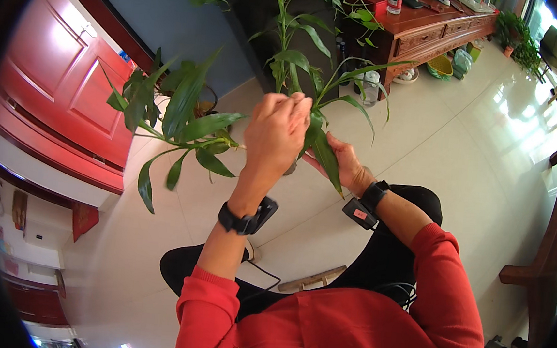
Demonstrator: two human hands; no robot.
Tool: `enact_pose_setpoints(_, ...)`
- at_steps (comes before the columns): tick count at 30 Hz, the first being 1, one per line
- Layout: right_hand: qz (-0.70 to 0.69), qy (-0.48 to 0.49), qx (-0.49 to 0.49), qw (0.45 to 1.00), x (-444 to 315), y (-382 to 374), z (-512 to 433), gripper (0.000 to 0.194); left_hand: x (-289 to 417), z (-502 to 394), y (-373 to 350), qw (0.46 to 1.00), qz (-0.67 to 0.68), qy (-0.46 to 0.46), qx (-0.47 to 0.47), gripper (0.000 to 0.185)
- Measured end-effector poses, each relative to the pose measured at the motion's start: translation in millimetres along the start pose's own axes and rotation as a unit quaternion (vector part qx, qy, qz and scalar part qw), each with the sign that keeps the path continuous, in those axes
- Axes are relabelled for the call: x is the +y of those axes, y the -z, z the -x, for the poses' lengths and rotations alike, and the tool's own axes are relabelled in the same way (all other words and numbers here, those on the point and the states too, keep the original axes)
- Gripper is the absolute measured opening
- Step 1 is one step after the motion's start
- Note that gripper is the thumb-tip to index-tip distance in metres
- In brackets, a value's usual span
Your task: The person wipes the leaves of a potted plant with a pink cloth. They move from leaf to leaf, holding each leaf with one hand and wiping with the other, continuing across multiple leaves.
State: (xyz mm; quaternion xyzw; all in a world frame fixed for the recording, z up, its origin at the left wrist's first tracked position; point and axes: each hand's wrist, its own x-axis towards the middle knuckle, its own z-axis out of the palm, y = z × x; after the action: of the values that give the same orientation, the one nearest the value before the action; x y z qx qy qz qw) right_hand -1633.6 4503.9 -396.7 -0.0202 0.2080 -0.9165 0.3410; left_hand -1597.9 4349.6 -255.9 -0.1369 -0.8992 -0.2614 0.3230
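Leafy green potted-type plants with long blades stand before me. My left hand (278, 127) is raised among the stems at the centre, its fingers curled together near a leafy stem (293, 77); what lies between them is hidden. Lower and to the right, my right hand (341, 161) is beside a long broad green leaf (326, 158), with its thumb up and its other fingers partly behind the leaf. Another leafy branch (183, 142) spreads to the left of my left hand. Both wrists wear black straps with small devices. The plant's base is mostly hidden behind my hands.
A carved red wooden desk (407, 32) stands at the upper right, with a yellow basket (439, 67) and a clear plastic bottle (371, 89) near it. A red door (71, 69) is at the left, a wooden bench (548, 234) at the right. Cables lie by my legs.
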Motion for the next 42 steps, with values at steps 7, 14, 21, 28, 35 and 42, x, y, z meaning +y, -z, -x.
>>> enact_pose_setpoints(7, -0.075, 0.013, 0.047, 0.996, 5, 5, -5, 0.044, -2, -3, -61, 0.959, -0.2, -0.086, -0.178, 0.015)
enact_pose_setpoints(14, -0.068, -0.016, -0.041, 0.997, 4, 8, -9, 0.046, -17, 54, -59, 0.979, -0.141, -0.053, -0.134, 0.016)
enact_pose_setpoints(21, 0.024, -0.027, -0.03, 0.999, -6, -10, 2, 0.043, -13, 101, -39, 0.982, -0.082, -0.003, -0.173, 0.018)
enact_pose_setpoints(28, 0.059, 0.016, 0.014, 0.998, 0, -19, 3, 0.04, 9, 82, 33, 0.968, -0.003, 0.069, -0.242, 0.022)
enact_pose_setpoints(35, 0.098, -0.016, 0.084, 0.991, 0, -19, 4, 0.03, 12, -10, -9, 0.988, -0.089, -0.07, -0.105, 0.02)
enact_pose_setpoints(42, -0.042, 0.045, -0.041, 0.997, 3, -1, -7, 0.058, -1, 27, -57, 0.972, -0.129, -0.053, -0.188, 0.018)
